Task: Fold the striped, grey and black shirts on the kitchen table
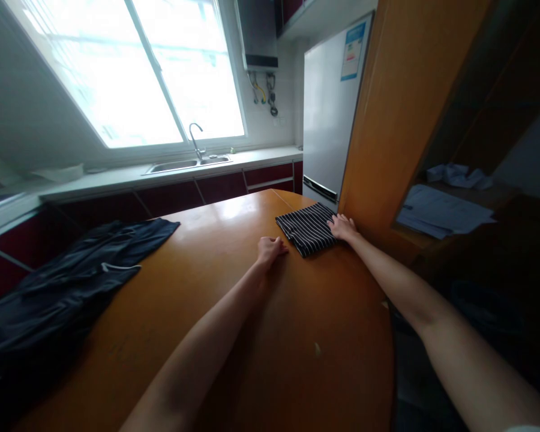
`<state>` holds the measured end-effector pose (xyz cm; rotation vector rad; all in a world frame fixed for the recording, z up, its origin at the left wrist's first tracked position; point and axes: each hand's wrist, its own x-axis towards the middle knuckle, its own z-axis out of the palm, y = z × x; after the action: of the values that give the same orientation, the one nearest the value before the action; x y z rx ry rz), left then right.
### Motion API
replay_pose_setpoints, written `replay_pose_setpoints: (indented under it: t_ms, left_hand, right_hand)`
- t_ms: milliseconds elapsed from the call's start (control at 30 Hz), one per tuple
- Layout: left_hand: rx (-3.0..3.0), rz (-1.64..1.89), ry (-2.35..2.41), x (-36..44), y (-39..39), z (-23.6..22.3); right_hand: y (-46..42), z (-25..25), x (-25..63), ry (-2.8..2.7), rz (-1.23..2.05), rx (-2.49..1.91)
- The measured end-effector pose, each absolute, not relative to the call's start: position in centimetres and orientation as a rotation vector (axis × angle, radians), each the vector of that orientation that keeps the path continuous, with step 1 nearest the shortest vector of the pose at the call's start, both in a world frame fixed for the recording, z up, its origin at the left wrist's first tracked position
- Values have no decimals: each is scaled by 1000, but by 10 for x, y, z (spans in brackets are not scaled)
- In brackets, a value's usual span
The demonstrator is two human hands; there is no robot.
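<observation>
A folded black cloth with white stripes (pixel 309 228) lies flat on the wooden table (pixel 234 264), near the far right edge. My right hand (pixel 343 227) rests on the cloth's right side, fingers stretched out over the fabric. Just left of the cloth's near-left edge, my left hand (pixel 270 248) is low over the tabletop with its fingers curled in. I see nothing held in it, and it looks slightly apart from the cloth. A dark garment with white trim (pixel 94 270) is spread along the table's left side, away from both hands.
A wooden cabinet (pixel 378 120) rises close behind my right hand, with papers (pixel 445 210) on its shelf. A fridge (pixel 328 108) stands beyond the table. Along the window runs a counter with a sink (pixel 180 165) and tap (pixel 195 141).
</observation>
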<state>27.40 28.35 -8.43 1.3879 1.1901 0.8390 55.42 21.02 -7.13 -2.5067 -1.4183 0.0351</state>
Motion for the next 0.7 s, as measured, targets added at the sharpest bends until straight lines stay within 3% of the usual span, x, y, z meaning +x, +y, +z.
replay_pose_setpoints:
  t_ms: [300,700]
  left_hand:
    - [1477,916,1003,163,234,-78]
    - [1705,993,1078,41,192,-75]
  right_hand:
    - [160,-82,483,-1353,31,-2456]
    - [121,-80,214,-2045,390,-1817]
